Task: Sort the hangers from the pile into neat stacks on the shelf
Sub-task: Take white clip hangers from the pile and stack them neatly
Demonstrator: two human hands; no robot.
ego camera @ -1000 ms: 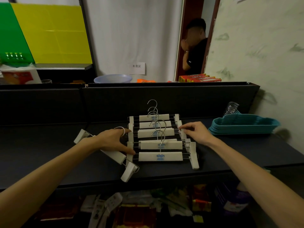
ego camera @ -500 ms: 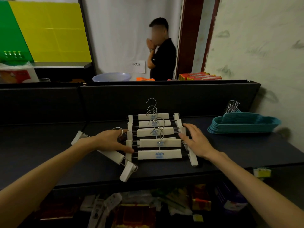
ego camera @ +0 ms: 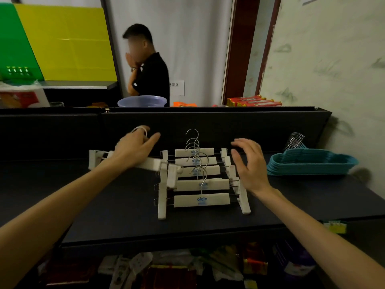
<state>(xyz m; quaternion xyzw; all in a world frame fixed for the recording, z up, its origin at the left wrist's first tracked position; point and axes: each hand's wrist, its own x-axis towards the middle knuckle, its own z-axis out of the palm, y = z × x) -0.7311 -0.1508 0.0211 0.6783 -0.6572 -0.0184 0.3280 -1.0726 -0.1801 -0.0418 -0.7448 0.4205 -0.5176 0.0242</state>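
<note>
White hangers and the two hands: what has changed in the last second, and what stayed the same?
The left hand lifted its white clip hanger off the shelf toward the row of white hangers. The right hand let go of the row and rose, fingers open. The row and teal hanger stack stayed put.

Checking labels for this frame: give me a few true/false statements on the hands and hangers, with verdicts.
1. The left hand grips a white clip hanger. True.
2. The right hand holds a teal hanger. False: it is open and holds nothing, beside the right edge of the white hanger stack.
3. The teal hanger stack lies to the right of the white stack on the shelf. True.
4. The white hangers' hooks point toward the person working. False: the hooks point away, toward the shelf's back panel.
5. The held hanger lies flat on top of the white stack. False: it is raised, at the stack's left side.
</note>
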